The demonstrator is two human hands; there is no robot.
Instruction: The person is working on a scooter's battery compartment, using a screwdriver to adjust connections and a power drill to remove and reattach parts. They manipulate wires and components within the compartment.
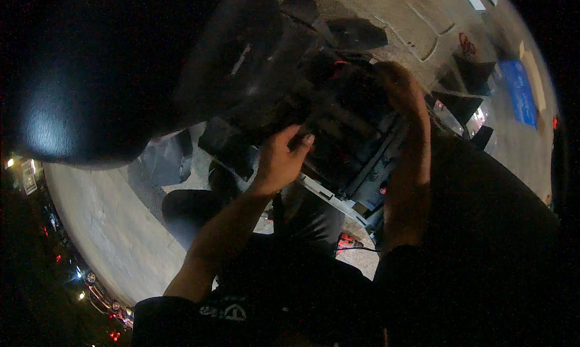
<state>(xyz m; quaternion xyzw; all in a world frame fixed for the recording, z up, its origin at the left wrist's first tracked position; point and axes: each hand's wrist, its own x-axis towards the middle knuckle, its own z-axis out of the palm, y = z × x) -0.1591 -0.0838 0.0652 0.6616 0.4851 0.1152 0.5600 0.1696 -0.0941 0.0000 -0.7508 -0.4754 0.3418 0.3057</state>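
In front of me, a large dark assembly (356,129) with straight rails and a pale strip (329,196) along its near edge sits in deep shadow. My left hand (281,159) is at its left side, fingers curled and thumb bent towards them, closed at the edge of a dark part I cannot make out. Over the far right side of the assembly bends my right hand (400,87). Shadow and blur hide its fingers, so its grip does not show. A smooth black padded form (90,105) looms at the upper left.
Angular dark pieces (166,159) lie on the pale ground at left, others (356,32) beyond the assembly. At far right are a blue flat sheet (519,93) and a tan board (533,78). A thin dark cable (362,248) runs by a red object (348,242) below.
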